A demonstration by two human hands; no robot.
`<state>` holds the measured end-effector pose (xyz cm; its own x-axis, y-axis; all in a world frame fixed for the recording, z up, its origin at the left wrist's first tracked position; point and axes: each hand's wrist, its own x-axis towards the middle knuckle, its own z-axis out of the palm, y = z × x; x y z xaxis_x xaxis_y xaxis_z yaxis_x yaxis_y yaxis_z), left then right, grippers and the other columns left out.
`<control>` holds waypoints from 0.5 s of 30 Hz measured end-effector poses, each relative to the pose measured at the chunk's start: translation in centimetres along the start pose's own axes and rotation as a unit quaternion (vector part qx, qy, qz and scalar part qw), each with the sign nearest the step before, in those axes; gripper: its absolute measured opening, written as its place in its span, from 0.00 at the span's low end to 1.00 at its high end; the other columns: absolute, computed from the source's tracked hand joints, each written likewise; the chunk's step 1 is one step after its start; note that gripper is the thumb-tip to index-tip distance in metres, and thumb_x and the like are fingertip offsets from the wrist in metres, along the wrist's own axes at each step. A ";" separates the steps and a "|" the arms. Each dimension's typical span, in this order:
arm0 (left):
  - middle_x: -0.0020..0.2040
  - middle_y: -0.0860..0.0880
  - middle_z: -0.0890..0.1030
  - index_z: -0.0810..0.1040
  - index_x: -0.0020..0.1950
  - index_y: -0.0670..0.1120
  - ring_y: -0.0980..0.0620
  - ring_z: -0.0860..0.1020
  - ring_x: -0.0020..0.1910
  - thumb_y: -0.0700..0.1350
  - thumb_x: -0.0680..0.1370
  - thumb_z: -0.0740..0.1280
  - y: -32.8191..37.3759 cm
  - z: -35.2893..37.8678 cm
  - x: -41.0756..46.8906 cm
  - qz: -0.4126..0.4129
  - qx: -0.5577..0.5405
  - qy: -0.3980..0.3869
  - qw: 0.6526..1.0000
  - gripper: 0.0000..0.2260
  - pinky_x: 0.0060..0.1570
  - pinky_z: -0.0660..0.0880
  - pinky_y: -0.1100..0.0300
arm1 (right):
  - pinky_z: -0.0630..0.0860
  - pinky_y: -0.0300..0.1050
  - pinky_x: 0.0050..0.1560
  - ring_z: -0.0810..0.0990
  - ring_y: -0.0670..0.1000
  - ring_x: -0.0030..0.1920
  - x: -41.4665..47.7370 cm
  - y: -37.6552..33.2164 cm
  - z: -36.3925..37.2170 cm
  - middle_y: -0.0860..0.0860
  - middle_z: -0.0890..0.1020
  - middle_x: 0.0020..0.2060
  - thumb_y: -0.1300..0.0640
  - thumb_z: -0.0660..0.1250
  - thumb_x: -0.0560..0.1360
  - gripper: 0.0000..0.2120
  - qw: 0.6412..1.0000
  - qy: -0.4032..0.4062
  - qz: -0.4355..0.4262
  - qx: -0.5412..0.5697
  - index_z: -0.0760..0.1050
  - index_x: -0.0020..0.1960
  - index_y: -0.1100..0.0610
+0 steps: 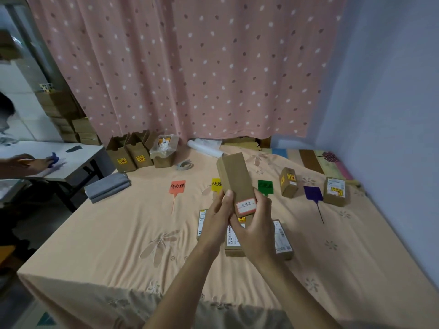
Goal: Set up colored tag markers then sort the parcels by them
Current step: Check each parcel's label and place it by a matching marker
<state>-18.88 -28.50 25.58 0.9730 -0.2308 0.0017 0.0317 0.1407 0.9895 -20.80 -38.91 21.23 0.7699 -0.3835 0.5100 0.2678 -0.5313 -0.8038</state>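
Both hands hold a long brown parcel (pixel 235 176) upright above the bed; a white label with a red border sits at its lower end. My left hand (pixel 217 217) grips its left side and my right hand (pixel 257 224) wraps its lower right. Four tag markers lie in a row on the sheet: orange-red (pixel 177 187), yellow (pixel 216 184) partly hidden by the parcel, green (pixel 265 187), purple (pixel 313 193). One small parcel (pixel 288 182) stands right of the green tag, another (pixel 335 191) right of the purple tag. Several parcels (pixel 282 238) lie under my hands.
Open brown boxes (pixel 129 155) line the back edge below a pink spotted curtain (pixel 190 67). A folded grey cloth (pixel 107 187) lies at the bed's left edge, a tape roll (pixel 184 165) and a white roll (pixel 205 148) behind. Another person's hand (pixel 28 161) rests on a white table at left.
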 end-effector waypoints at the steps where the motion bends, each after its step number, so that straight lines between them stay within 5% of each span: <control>1: 0.60 0.53 0.85 0.77 0.69 0.56 0.54 0.84 0.58 0.59 0.83 0.60 0.1 -0.1 0.1 -0.004 0.004 -0.001 1.000 0.17 0.55 0.81 0.61 | 0.81 0.43 0.52 0.77 0.43 0.59 -0.1 0.1 -0.1 0.46 0.74 0.61 0.44 0.72 0.72 0.35 1.000 -0.009 -0.007 -0.008 0.62 0.74 0.49; 10: 0.58 0.55 0.86 0.79 0.68 0.59 0.55 0.86 0.55 0.59 0.83 0.61 -0.5 -0.1 0.1 -0.007 0.001 0.014 1.000 0.16 0.45 0.81 0.66 | 0.84 0.49 0.52 0.78 0.46 0.61 -1.0 0.1 -0.3 0.45 0.73 0.63 0.39 0.71 0.71 0.38 0.999 -0.019 0.011 -0.042 0.60 0.75 0.46; 15: 0.61 0.56 0.85 0.75 0.72 0.59 0.55 0.84 0.58 0.61 0.82 0.63 -2.3 -0.9 -0.2 -0.039 0.016 0.042 0.998 0.20 0.62 0.80 0.48 | 0.80 0.56 0.56 0.77 0.53 0.64 -2.3 0.9 0.0 0.51 0.75 0.64 0.42 0.73 0.71 0.38 0.996 -0.044 0.026 -0.069 0.62 0.76 0.52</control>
<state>-18.93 -27.89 23.22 0.9837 -0.1573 -0.0865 0.1022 0.0942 0.9903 -22.31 -38.57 19.35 0.8303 -0.3486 0.4349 0.1487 -0.6133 -0.7757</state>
